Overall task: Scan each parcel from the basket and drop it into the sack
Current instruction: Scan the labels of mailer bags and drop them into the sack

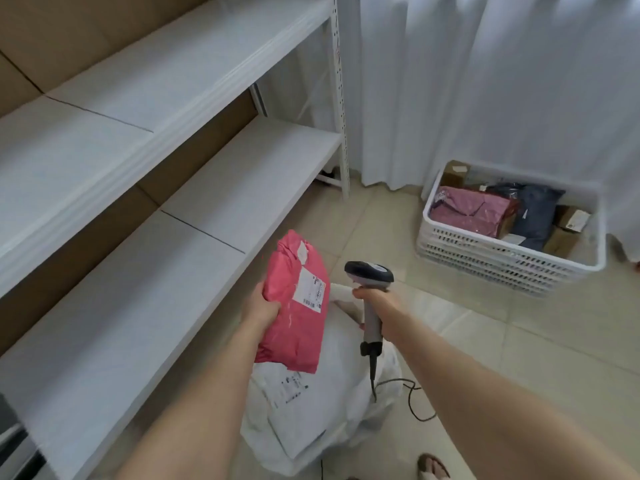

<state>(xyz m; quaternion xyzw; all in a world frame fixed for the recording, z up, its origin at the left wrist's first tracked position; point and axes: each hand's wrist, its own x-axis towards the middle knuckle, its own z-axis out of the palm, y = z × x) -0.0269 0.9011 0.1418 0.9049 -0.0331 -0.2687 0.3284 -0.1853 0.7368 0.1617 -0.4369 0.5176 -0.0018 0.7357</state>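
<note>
While apart, hands (261, 308) (379, 311) around parcel (298, 317), scanner (370, 272)

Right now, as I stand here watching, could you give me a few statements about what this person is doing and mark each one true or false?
1. The left hand holds a pink parcel. True.
2. The right hand is empty. False: it grips a scanner, whose head is next to the parcel's label.
3. The basket has nothing in it. False: several parcels lie inside.
4. A white sack sits beneath the held parcel. True.
</note>
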